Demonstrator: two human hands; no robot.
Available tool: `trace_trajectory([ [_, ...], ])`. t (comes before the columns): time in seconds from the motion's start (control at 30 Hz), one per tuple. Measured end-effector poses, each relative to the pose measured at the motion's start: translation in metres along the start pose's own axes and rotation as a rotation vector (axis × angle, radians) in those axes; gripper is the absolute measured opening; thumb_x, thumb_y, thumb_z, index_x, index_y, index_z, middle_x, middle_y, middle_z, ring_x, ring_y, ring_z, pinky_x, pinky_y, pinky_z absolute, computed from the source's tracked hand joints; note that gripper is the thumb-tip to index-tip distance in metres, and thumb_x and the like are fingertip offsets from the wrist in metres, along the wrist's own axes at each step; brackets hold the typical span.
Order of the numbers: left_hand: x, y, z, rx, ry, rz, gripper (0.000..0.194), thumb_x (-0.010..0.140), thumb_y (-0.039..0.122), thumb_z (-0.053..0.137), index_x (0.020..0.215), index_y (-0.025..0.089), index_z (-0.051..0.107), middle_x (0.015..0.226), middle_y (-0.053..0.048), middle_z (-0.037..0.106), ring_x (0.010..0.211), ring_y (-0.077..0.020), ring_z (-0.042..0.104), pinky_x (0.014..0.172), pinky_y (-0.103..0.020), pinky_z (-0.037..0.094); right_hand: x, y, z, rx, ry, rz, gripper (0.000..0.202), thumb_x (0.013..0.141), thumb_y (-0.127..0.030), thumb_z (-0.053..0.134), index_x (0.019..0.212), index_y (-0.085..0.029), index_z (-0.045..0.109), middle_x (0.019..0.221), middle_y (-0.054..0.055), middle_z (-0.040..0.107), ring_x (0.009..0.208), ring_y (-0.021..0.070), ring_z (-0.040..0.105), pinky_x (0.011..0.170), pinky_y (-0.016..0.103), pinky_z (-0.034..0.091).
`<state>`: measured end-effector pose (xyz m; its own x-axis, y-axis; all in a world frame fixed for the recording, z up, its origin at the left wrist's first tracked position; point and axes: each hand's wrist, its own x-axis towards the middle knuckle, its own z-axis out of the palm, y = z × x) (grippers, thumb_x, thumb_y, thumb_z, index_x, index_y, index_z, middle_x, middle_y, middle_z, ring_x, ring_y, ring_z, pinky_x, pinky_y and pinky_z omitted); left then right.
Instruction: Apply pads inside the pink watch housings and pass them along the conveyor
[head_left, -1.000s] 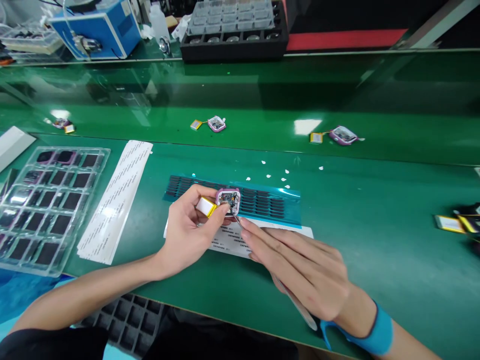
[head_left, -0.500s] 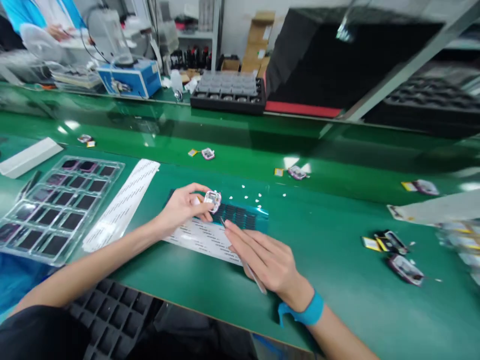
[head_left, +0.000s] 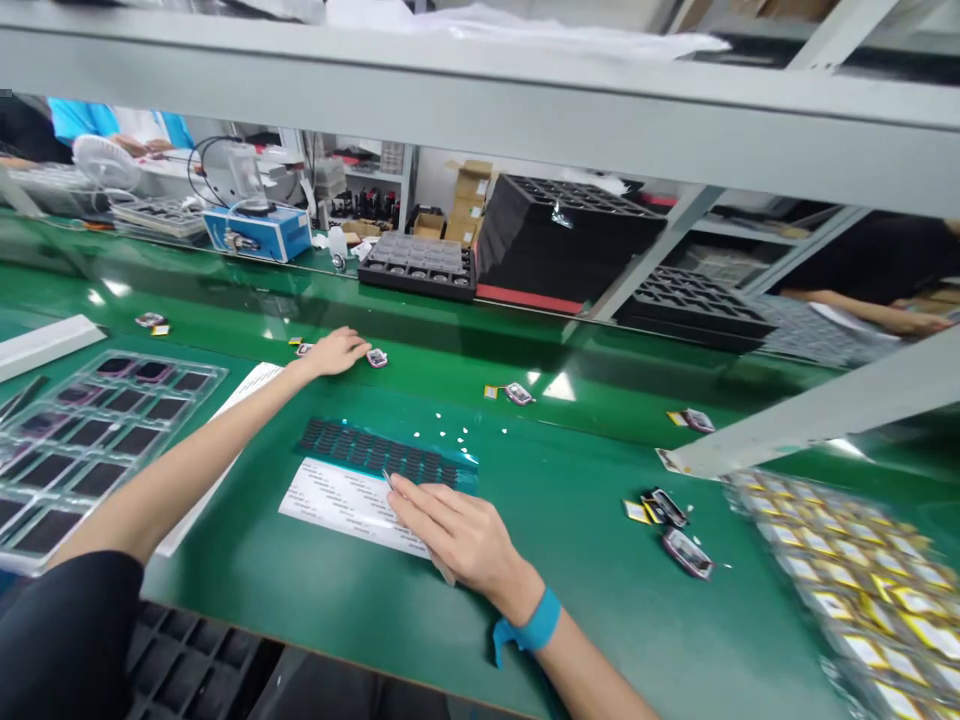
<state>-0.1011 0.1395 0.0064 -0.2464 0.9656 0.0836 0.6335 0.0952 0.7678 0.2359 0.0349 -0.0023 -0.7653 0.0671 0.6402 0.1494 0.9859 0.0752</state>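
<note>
Purple-edged watch case (head_left: 377,358) sits by the left hand (head_left: 339,352) (its grip, I can't tell); the right hand (head_left: 466,532) grasps tweezers (head_left: 444,571).

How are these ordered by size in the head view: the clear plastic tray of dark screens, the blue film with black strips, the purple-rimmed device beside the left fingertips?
1. Clear plastic tray, cut by the picture edge
2. Blue film, partly hidden
3. Purple-rimmed device, smallest
</note>
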Motion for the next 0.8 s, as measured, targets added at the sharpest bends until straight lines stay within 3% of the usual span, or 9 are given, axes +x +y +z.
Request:
trace_trajectory([
  [0.17,0.014,0.012,0.024,-0.009,-0.103,-0.016,0.028,0.060,0.033,0.090,0.071,0.016,0.071,0.108,-0.009,0.078,0.125,-0.0351,0.062,0.108,-0.041,0.045,-0.002,0.002,0.004,0.016,0.008,-0.007,0.031,0.106,-0.013,0.044,0.122,-0.011,0.071,0.131,0.008,0.073,0.094,0.0170,0.072,0.075,0.028,0.063],
  [0.27,0.004,0.021,0.026,-0.085,-0.164,-0.022,0.032,0.054,0.035,0.090,0.066,0.017,0.066,0.103,-0.011,0.079,0.116,-0.0362,0.068,0.102,-0.041,0.049,-0.002,0.003,0.006,0.028,0.005,-0.006,0.030,0.105,-0.012,0.046,0.124,-0.011,0.069,0.131,0.009,0.073,0.091,0.0175,0.071,0.073,0.029,0.063],
  [0.33,-0.015,0.029,0.028,-0.174,-0.190,-0.010,0.034,0.064,0.042,0.085,0.071,0.017,0.063,0.093,-0.012,0.080,0.102,-0.0323,0.073,0.096,-0.042,0.053,-0.002,0.003,0.006,0.058,0.034,0.039,0.029,0.105,-0.014,0.047,0.125,-0.011,0.066,0.128,0.010,0.074,0.097,0.0207,0.070,0.079,0.032,0.063],
  [0.43,-0.066,0.042,0.037,-0.320,-0.199,0.016,0.037,0.081,0.053,0.071,0.084,0.019,0.057,0.087,-0.011,0.080,0.090,-0.0268,0.077,0.089,-0.042,0.057,-0.002,0.005,0.005,0.134,0.103,0.251,0.031,0.104,-0.014,0.043,0.129,-0.014,0.062,0.123,0.012,0.075,0.106,0.0240,0.068,0.088,0.037,0.063],
  [0.5,-0.107,0.052,0.044,-0.402,-0.247,0.027,0.039,0.087,0.057,0.066,0.089,0.020,0.053,0.086,-0.010,0.081,0.083,-0.0251,0.079,0.082,-0.039,0.060,-0.004,0.005,0.006,0.176,0.141,0.372,0.034,0.104,-0.012,0.038,0.130,-0.018,0.059,0.111,0.011,0.077,0.096,0.0223,0.070,0.082,0.036,0.063],
  [0.6,-0.159,0.066,0.053,-0.619,-0.364,-0.020,0.038,0.087,0.050,0.073,0.092,0.020,0.049,0.080,-0.006,0.079,0.072,-0.0244,0.080,0.065,-0.032,0.061,-0.008,0.003,0.007,0.237,0.176,0.472,0.033,0.106,-0.012,0.035,0.131,-0.020,0.056,0.083,0.003,0.072,0.061,0.0153,0.064,0.060,0.027,0.057],
  [0.7,-0.187,0.072,0.061,-0.709,-0.375,-0.044,0.029,0.089,0.039,0.072,0.103,0.018,0.057,0.076,-0.003,0.077,0.072,-0.0227,0.080,0.063,-0.028,0.062,-0.010,0.001,0.008,0.335,0.120,0.498,0.024,0.108,-0.021,0.043,0.129,-0.019,0.056,0.065,-0.006,0.061,0.043,0.0099,0.050,0.045,0.022,0.044],
  [0.8,-0.194,0.070,0.066,-0.691,-0.361,-0.011,0.023,0.089,0.030,0.070,0.105,0.015,0.065,0.082,-0.005,0.079,0.074,-0.0207,0.081,0.069,-0.027,0.063,-0.010,0.001,0.010,0.310,0.068,0.399,0.015,0.106,-0.025,0.052,0.116,-0.019,0.062,0.069,-0.004,0.065,0.047,0.0086,0.053,0.046,0.021,0.041],
])
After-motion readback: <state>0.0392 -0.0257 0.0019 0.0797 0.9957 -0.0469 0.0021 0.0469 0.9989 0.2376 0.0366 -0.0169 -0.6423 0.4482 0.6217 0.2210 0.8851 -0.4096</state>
